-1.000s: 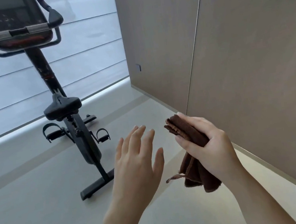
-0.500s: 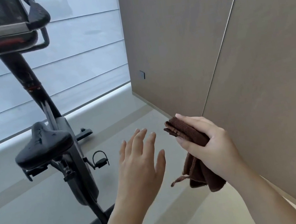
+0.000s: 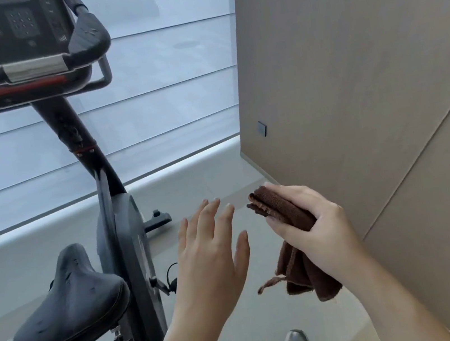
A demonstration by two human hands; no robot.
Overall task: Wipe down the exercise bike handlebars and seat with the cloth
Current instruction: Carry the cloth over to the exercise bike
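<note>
Head view: my right hand [image 3: 312,227] grips the folded cloth [image 3: 287,219] ready for wiping; my left hand [image 3: 209,249] is spread, near the seat [image 3: 68,304].

Lit brightly and evenly by diffuse daylight from the window blind [image 3: 167,114]. Casts only faint shadows on the floor [image 3: 252,331]. Looks slightly soft, with the wall seam [image 3: 421,154] slanted by wide-angle distortion.
</note>
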